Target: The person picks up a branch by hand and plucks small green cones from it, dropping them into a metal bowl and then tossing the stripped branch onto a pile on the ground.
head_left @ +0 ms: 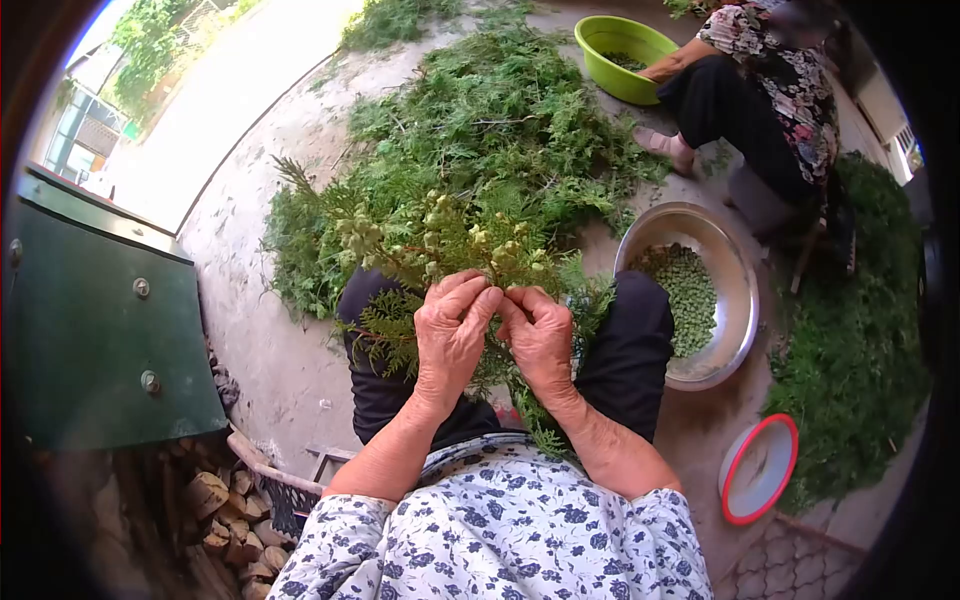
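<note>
Left hand [450, 335] and right hand [541, 340] pinch the conifer sprig [440, 238]; best steady the stem, plucking 1 cone at a time.

Fingers [478, 300] hide the sprig [440, 235] stem; the seated person [750, 100] is cut off above.

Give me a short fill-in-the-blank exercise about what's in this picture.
1. The left hand and right hand grip a sprig whose leaves are ____.
2. The metal bowl of seeds sits on the person's ____ side.
3. The white dish has a ____ rim.
Missing words: green, right, red.
</note>
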Action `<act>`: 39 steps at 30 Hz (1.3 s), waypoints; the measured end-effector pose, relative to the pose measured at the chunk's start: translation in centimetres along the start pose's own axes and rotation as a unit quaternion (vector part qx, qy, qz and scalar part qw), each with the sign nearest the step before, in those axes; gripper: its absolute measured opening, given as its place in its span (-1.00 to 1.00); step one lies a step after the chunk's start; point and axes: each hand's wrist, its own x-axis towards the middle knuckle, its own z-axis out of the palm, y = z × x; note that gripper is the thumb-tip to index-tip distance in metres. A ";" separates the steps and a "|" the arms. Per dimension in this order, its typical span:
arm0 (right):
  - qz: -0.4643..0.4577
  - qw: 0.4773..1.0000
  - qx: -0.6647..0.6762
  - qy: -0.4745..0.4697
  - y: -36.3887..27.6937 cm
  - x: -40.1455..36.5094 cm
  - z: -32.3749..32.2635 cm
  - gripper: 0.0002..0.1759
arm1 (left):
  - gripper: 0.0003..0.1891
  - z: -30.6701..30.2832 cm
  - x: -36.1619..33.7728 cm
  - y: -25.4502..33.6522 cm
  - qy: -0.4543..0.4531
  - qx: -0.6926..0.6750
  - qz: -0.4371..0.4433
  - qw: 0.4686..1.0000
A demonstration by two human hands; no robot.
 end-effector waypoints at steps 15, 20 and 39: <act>0.035 0.983 0.176 0.030 0.1 0.6 -2.1 -0.65 | -0.86 0.9 0.0 -1.0 0.018 -0.377 -0.275 0.884; 0.069 0.973 0.218 -0.026 -0.5 1.9 -2.2 -0.48 | -0.86 0.8 -0.4 -1.3 0.016 -0.379 -0.273 0.884; 0.111 0.951 0.179 -0.226 -1.4 1.9 -3.9 -0.48 | -0.89 0.3 -0.8 -0.4 0.004 -0.429 -0.335 0.839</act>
